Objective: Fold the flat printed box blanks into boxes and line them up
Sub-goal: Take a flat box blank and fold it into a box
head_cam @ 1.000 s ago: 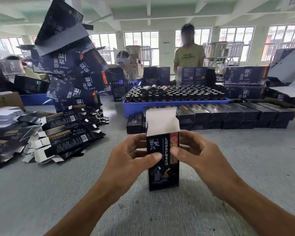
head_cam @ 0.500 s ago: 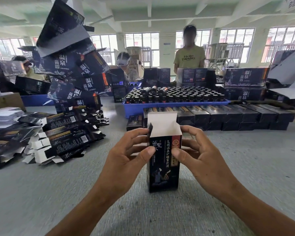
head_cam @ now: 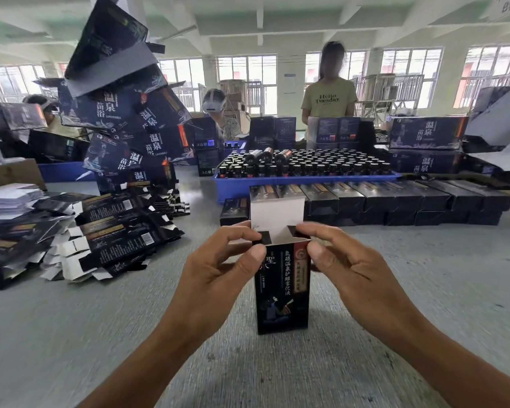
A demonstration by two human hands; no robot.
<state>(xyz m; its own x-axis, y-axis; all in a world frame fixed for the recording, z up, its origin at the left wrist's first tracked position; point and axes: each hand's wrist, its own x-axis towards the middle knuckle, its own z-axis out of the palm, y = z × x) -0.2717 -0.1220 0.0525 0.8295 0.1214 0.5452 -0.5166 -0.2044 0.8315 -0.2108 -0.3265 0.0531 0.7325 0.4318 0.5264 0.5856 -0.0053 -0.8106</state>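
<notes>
A dark printed box (head_cam: 283, 293) stands upright on the grey table in front of me, its white top lid flap raised. My left hand (head_cam: 218, 269) pinches the box's upper left edge, fingers curled over the small left side flap. My right hand (head_cam: 342, 260) pinches the upper right edge, thumb on the front panel and fingers at the right side flap. Both side flaps lean inward over the open top. A heap of flat printed box blanks (head_cam: 106, 240) lies at the left. Behind the held box a row of folded boxes (head_cam: 395, 198) lies side by side.
A blue tray (head_cam: 277, 187) of small dark bottles sits behind the row. Large dark cartons (head_cam: 124, 113) tower at the left and stand at the right (head_cam: 427, 134). A person in a yellow shirt (head_cam: 329, 97) stands across the table; another sits behind the cartons.
My fingers have shifted up to the box's top, and the two side flaps now tip inward. The box stays upright in the same spot.
</notes>
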